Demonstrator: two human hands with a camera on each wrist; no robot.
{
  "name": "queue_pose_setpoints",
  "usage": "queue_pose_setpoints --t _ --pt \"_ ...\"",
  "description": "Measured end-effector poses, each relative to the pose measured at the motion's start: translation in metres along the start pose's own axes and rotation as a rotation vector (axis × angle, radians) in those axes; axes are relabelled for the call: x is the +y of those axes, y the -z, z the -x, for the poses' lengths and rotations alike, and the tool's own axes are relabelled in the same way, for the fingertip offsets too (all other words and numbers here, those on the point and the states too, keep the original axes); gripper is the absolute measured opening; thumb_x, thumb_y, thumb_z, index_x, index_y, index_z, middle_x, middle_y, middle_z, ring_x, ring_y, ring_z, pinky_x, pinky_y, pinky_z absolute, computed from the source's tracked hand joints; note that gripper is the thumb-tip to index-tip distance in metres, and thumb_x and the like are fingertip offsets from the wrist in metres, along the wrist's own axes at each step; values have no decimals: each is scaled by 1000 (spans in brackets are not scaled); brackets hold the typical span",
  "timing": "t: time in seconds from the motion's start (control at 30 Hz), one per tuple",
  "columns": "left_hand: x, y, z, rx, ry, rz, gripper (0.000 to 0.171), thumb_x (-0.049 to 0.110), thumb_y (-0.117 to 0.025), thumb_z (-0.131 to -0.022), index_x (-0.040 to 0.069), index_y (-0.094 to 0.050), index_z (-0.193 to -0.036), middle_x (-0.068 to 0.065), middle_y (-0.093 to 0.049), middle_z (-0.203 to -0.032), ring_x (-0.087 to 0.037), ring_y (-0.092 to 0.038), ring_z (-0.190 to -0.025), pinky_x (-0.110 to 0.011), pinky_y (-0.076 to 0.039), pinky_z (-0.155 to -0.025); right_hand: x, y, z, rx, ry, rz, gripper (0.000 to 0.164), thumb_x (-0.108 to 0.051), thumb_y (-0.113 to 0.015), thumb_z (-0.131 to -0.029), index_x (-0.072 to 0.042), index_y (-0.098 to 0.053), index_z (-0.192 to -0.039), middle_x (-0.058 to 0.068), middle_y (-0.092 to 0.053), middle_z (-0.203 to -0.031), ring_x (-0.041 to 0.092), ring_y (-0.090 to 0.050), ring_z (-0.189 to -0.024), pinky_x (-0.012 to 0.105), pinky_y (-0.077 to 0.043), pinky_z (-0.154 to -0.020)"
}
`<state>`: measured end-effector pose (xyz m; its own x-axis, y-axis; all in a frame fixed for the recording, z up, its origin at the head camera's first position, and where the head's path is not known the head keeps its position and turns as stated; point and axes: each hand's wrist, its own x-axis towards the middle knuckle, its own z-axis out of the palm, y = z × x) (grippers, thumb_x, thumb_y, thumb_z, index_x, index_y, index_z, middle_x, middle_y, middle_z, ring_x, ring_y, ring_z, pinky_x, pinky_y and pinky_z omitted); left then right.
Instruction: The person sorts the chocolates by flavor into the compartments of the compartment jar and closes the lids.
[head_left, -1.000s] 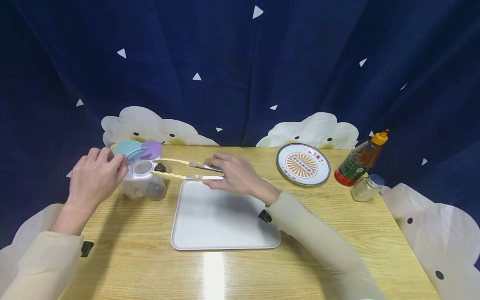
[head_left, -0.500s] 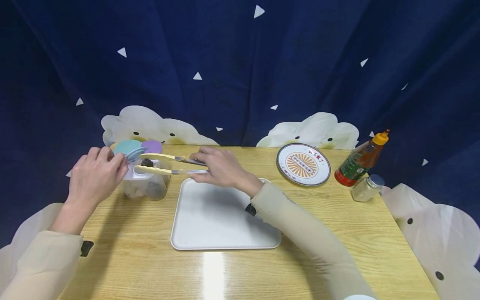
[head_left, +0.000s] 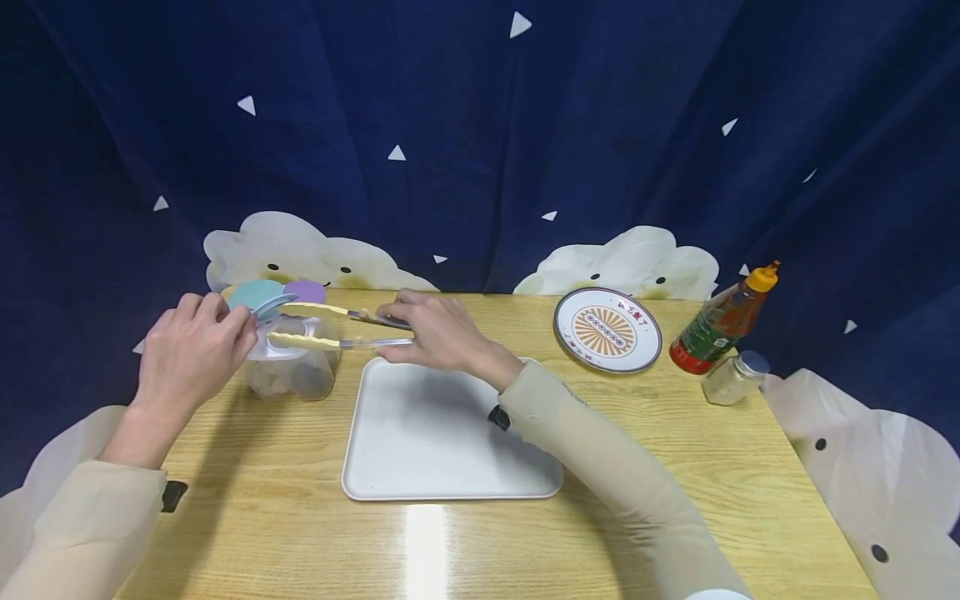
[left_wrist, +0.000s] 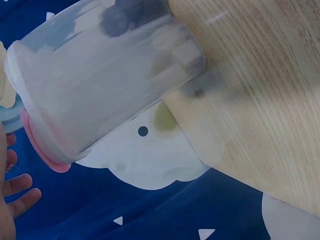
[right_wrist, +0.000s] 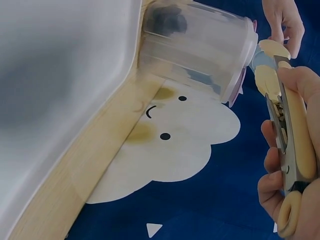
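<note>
My left hand [head_left: 191,354] pinches the raised pale blue lid [head_left: 274,307] of a clear food storage container [head_left: 292,379]. The container also carries green [head_left: 255,293], purple [head_left: 306,292] and pink lids [left_wrist: 45,150]. In my right hand [head_left: 442,333] I grip metal tongs [head_left: 375,342] with cream, wavy tips. Their tips are spread apart over the uncovered round opening, with nothing visible between them. Through the container wall a dark round lump [right_wrist: 169,20] shows blurred, and its kind is unclear. Several pale chunks [left_wrist: 175,55] lie at the bottom of another compartment.
A white rectangular tray [head_left: 450,450] lies on the wooden table [head_left: 285,517] below my right hand. Farther right are a patterned plate [head_left: 607,330], a red sauce bottle [head_left: 720,321] with a yellow cap and a small glass jar [head_left: 733,379]. A dark blue curtain [head_left: 450,100] hangs behind.
The tongs moved left over the opening with the dark lump and spread apart. The lump has left their tips and no longer shows in the head view. My left hand stayed at the lid.
</note>
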<state>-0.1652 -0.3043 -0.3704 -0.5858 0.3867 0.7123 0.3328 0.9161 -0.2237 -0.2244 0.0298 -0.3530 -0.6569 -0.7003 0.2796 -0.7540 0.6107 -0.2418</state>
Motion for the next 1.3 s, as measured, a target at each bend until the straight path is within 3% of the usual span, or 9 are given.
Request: queue_pose_setpoints --t 0.23,0.47,0.8,0.93,1.3 --pt "0 0 0 9 0 4 39 30 -40 -105 1 -62 -91 -24 -59 -80 -43 -55 -68 -48 -45 -48 5 0 10 3 -12 -7 53 -53 -77 -88 -22 -74 -131 -4 -69 -105 9 -54 -76 24 -37 -60" --pt "0 0 1 3 6 6 39 31 -41 -105 2 -62 -91 -24 -60 -81 -43 -55 -69 -49 -45 -49 17 4 38 10 -46 -20 59 -55 -78 -85 -21 -72 -133 -4 -68 -107 11 -55 -78 27 -39 -61" --pt "0 0 3 -13 10 -1 41 32 -39 -106 1 -63 -92 -25 -60 -82 -44 -56 -70 -49 -46 -49 41 6 95 54 -99 16 72 -63 -83 -76 -21 -72 -134 -6 -68 -111 12 -64 -87 30 -49 -64" --pt "0 1 4 -19 14 -2 42 32 -38 -106 1 -63 -93 -25 -61 -84 -45 -57 -71 -50 -47 -50 50 7 118 70 -120 23 79 -66 -83 -74 -19 -71 -136 -6 -68 -114 10 -64 -88 26 -47 -64" --pt "2 -2 3 -3 19 12 40 31 -39 -105 1 -63 -92 -25 -62 -84 -45 -57 -72 -51 -47 -51 79 12 203 216 -242 49 76 -60 -90 -68 -20 -72 -130 -5 -68 -107 9 -60 -84 26 -46 -65"
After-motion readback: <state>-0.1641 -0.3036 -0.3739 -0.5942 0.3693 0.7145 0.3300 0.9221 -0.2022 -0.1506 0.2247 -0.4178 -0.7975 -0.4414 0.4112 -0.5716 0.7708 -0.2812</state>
